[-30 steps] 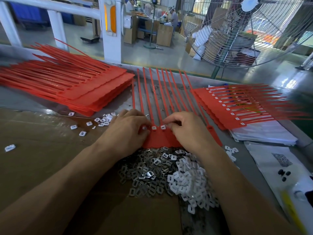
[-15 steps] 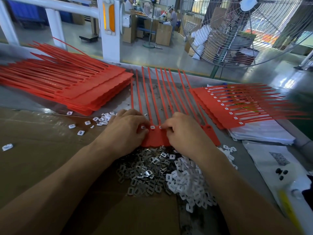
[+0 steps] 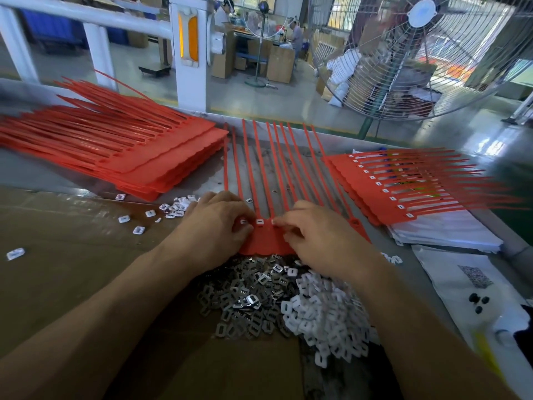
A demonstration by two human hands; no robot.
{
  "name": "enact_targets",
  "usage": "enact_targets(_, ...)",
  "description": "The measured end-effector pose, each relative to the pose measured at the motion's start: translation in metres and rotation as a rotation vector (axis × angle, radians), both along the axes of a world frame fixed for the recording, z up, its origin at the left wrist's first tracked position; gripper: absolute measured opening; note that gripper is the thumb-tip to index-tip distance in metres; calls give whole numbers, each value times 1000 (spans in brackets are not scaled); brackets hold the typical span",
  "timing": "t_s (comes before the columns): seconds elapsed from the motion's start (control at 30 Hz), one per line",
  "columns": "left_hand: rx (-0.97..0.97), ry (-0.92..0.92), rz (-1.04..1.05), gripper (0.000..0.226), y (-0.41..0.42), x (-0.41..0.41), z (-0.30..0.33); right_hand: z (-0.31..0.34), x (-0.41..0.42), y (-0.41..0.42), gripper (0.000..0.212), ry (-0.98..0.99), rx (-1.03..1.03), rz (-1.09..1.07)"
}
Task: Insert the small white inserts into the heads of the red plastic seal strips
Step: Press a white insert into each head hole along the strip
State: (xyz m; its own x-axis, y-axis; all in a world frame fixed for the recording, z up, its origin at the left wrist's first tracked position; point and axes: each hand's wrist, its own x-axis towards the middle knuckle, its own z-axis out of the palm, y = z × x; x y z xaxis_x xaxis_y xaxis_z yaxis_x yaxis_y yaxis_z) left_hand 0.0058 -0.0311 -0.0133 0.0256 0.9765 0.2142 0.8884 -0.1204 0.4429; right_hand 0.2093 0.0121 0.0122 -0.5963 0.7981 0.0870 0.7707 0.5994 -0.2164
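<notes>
Hands on seal strip heads

Left hand (image 3: pixel 215 226) and right hand (image 3: pixel 314 235) rest on the red strip sheet (image 3: pixel 266 243), fingertips pinched at white inserts (image 3: pixel 259 221) seated in its heads. Loose insert pile (image 3: pixel 326 321) lies near; finished stack (image 3: pixel 403 186) lies right.

Two hands (image 3: pixel 219 226), three red strip stacks (image 3: pixel 144 157), two insert heaps (image 3: pixel 326 313).

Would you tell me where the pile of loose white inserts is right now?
In the head view, the pile of white inserts lies low and right of centre, under the right hand, beside the grey metal clips.
</notes>
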Motion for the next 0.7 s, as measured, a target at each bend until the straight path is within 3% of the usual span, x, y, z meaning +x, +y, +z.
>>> enact_targets(0.2, 9, -9, -16, 26, 2, -3, -3, 8, 28, 0, 13, 252, -201, -23)
enact_targets(0.3, 18, -7, -22, 25, 2, -3, -3, 16, 36, -2, 4, 240, -303, 59)
enact_targets(0.43, 31, -17, -23, 24, 2, -2, -4, 20, 36, -8, 12, 191, -407, 124)
enact_targets(0.7, 37, -24, -18, 25, 1, -1, -3, 22, 31, -13, 11, 117, -473, 145)
